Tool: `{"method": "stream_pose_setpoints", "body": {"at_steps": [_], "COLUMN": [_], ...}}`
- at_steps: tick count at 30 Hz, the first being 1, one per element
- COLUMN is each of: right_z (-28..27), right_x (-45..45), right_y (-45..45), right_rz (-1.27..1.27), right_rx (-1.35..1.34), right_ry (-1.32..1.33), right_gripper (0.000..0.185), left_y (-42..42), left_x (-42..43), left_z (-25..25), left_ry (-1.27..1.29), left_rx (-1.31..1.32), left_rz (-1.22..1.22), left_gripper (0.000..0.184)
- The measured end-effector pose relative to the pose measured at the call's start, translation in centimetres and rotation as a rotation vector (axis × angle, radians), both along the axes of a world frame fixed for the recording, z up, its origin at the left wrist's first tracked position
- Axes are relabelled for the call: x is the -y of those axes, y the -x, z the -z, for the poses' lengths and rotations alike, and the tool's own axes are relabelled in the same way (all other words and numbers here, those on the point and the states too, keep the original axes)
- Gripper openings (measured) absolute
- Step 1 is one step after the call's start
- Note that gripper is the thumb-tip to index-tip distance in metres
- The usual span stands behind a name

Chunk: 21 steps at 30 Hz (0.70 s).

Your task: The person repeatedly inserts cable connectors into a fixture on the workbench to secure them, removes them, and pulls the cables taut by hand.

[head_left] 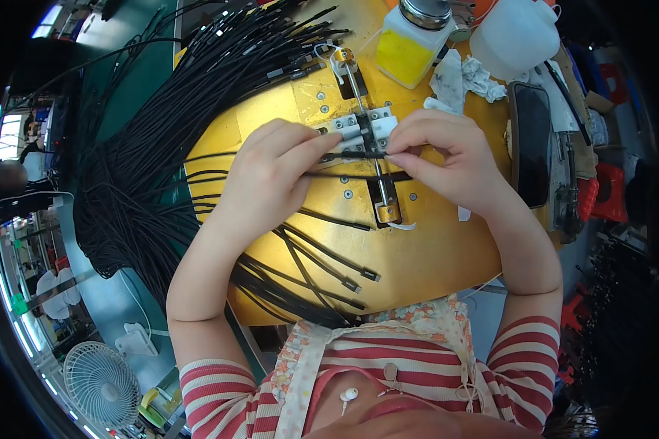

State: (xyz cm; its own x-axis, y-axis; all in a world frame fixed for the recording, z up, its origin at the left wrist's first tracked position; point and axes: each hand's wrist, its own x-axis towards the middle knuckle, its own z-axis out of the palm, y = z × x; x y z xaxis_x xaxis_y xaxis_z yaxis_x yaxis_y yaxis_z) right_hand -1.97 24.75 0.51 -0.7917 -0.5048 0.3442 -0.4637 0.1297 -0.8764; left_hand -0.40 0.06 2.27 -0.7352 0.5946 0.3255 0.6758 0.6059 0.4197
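Observation:
A black cable (359, 154) runs across a small metal fixture (342, 123), stretched between my two hands. My left hand (267, 172) is closed, its fingertips pinching the cable at the fixture's left side. Thumb and forefinger of my right hand (447, 155) pinch the cable's end just right of the fixture; the tip is partly hidden. The fixture sits on a yellow metal plate (439, 249), with a slim metal rod (356, 82) crossing it. Another black cable (329, 175) passes just below the held one. More loose cables with plugs (353, 285) lie below my left hand.
A thick bundle of black cables (132, 168) covers the left side. Behind the fixture stand a jar of yellow liquid (404, 57) and a white plastic bottle (516, 40). Crumpled tissue (479, 79) and a phone (531, 143) lie at the right. A fan (102, 384) stands lower left.

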Motion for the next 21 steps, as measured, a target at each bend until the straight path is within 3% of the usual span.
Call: {"method": "stream_pose_setpoints", "body": {"at_steps": [5, 9, 12, 21], "right_z": [-1.1, -1.1, -0.9, -0.8], "right_x": [0.0, 0.0, 0.2, 0.4], "right_y": [-0.6, -0.7, -0.8, -1.1], "right_rz": [-0.073, -0.076, -0.048, -0.048], "right_rx": [-0.132, -0.108, -0.096, -0.241], "right_ry": [0.055, 0.101, 0.089, 0.019], "right_gripper": [0.012, 0.012, 0.012, 0.014], "left_y": [-2.5, -2.0, -1.3, -1.0], "left_x": [-0.5, -0.9, -0.5, -0.3], "left_z": [-3.0, -0.8, 0.1, 1.6], "left_ry": [-0.013, -0.215, -0.188, -0.253], "left_rx": [0.363, 0.159, -0.159, -0.250], "left_rz": [0.003, 0.035, 0.099, 0.104], "left_gripper": [0.034, 0.026, 0.028, 0.026]}}
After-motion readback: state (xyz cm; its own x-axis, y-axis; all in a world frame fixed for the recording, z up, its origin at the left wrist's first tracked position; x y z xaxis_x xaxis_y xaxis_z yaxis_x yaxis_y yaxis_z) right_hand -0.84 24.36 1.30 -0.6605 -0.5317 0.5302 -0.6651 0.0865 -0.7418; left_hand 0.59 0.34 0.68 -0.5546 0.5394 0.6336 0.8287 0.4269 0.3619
